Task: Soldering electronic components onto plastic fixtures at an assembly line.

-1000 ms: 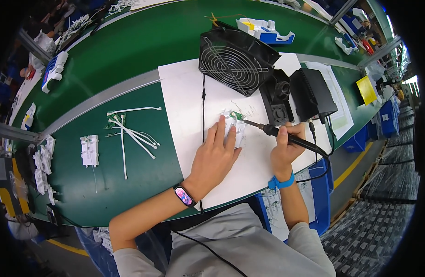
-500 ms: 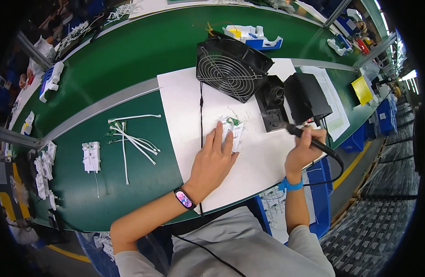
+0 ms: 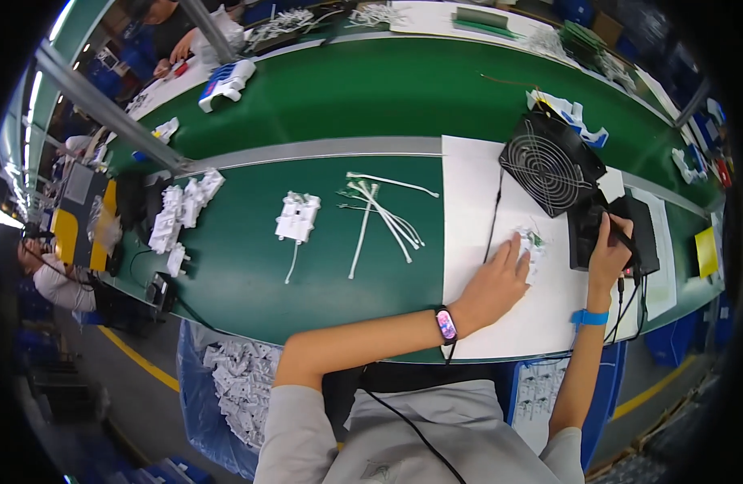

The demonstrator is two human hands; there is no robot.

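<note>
My left hand (image 3: pixel 494 292) lies on the white sheet, fingers stretched over a small white plastic part with a green circuit board (image 3: pixel 536 239); they partly hide it. In my right hand (image 3: pixel 610 256) is a black soldering iron (image 3: pixel 623 235), gripped by the handle. Its tip cannot be made out against the black iron stand (image 3: pixel 580 252). Just behind the stand is a black fan (image 3: pixel 542 161) with a wire guard. To the left, several white cables (image 3: pixel 379 214) with small green boards lie crossed, near a white plastic housing (image 3: pixel 297 216) with one cable hanging from it.
A black power box (image 3: pixel 644 234) stands right of the iron stand. White plastic parts (image 3: pixel 182 210) are heaped at the bench's left end. A metal rail (image 3: pixel 323 153) crosses behind. Below, a blue bag (image 3: pixel 198 387) holds more white parts; a blue bin (image 3: pixel 609 387) sits lower right.
The view has swung left, shifting the bench rightward in the picture. My right hand has brought the soldering iron over to the stand. My left hand stays on the white part.
</note>
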